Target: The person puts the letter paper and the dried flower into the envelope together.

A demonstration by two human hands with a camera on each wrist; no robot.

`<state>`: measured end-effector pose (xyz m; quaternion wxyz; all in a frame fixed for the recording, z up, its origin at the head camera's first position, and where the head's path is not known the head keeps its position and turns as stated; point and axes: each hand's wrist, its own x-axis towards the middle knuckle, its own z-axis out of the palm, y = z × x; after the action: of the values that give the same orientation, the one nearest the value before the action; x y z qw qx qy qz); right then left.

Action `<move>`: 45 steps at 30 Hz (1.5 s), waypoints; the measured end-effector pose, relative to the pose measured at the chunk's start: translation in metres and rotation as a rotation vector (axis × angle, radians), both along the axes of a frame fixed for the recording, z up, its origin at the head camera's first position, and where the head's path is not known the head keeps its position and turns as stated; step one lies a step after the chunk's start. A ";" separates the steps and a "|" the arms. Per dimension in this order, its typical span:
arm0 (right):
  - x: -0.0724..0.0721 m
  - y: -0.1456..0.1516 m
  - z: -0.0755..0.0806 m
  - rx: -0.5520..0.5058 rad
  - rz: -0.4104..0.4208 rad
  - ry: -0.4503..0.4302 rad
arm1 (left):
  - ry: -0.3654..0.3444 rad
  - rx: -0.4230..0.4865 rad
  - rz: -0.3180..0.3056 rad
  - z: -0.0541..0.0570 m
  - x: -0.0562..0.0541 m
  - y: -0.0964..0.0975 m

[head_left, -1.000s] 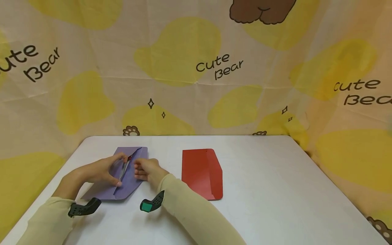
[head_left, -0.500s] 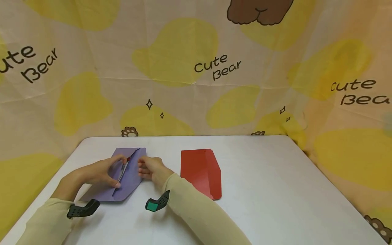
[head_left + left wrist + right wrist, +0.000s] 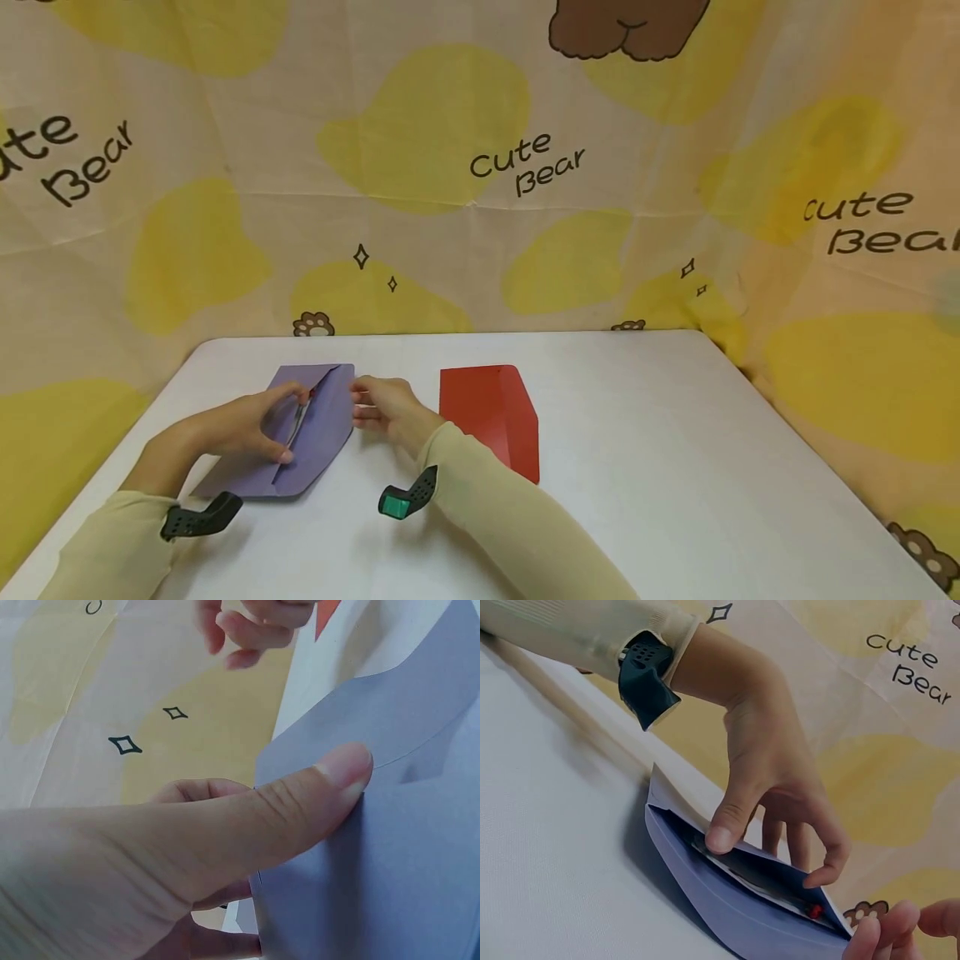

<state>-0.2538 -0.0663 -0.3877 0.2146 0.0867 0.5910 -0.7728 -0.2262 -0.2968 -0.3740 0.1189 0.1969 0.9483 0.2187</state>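
Note:
A purple envelope [image 3: 322, 442] lies at the left of the table, flap side to the right, its mouth gaping. My left hand [image 3: 228, 427] holds its edge at the mouth, thumb near the close end and fingers toward the far end. In the right wrist view, a pale slip and a small red piece [image 3: 815, 910] show inside the pocket of the purple envelope [image 3: 697, 892]. Just right of the envelope's flap, my right hand [image 3: 393, 411] hovers with loosely bent fingers and nothing visible between them.
A red envelope [image 3: 476, 404] lies right of the purple one, partly covered by my right sleeve [image 3: 517, 508]. Both rest on a white table [image 3: 675, 467]. A patterned cloth [image 3: 420, 142] hangs behind the far table edge.
My right hand has drawn back to the right, away from the purple envelope's mouth. The left hand keeps its place on the envelope; the head view has shifted slightly.

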 end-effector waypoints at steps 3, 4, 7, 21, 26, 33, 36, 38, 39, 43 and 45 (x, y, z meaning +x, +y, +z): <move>0.000 0.005 0.001 0.025 0.023 0.009 | 0.001 0.010 -0.004 -0.001 0.000 0.000; 0.000 0.007 0.001 0.036 0.035 0.014 | 0.000 0.012 -0.004 -0.001 0.000 0.000; 0.001 0.014 0.001 0.066 0.079 0.034 | -0.001 0.008 -0.004 -0.002 -0.001 0.000; 0.003 0.068 0.005 0.174 0.157 0.121 | 0.053 -0.009 -0.048 0.000 -0.001 -0.001; 0.006 0.089 0.003 0.206 0.174 0.166 | 0.058 -0.014 -0.037 0.000 0.001 -0.001; 0.006 0.123 0.006 0.163 0.189 0.221 | 0.049 -0.012 -0.022 0.001 -0.001 0.001; 0.006 0.136 0.006 0.165 0.175 0.234 | 0.042 -0.009 -0.014 0.000 0.000 0.001; 0.005 0.143 0.006 0.168 0.161 0.241 | 0.036 -0.005 -0.011 -0.001 0.000 0.001; 0.005 0.145 0.006 0.170 0.156 0.244 | 0.035 -0.003 -0.012 -0.001 0.000 0.001; 0.003 0.153 0.010 0.160 0.128 0.259 | 0.043 -0.010 -0.016 -0.002 -0.001 0.002; 0.002 0.156 0.012 0.154 0.123 0.266 | 0.044 -0.013 -0.020 -0.002 -0.001 0.003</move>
<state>-0.2522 0.0895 -0.3759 0.1741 -0.0363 0.6759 -0.7152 -0.2270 -0.2938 -0.3760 0.1013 0.2104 0.9501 0.2069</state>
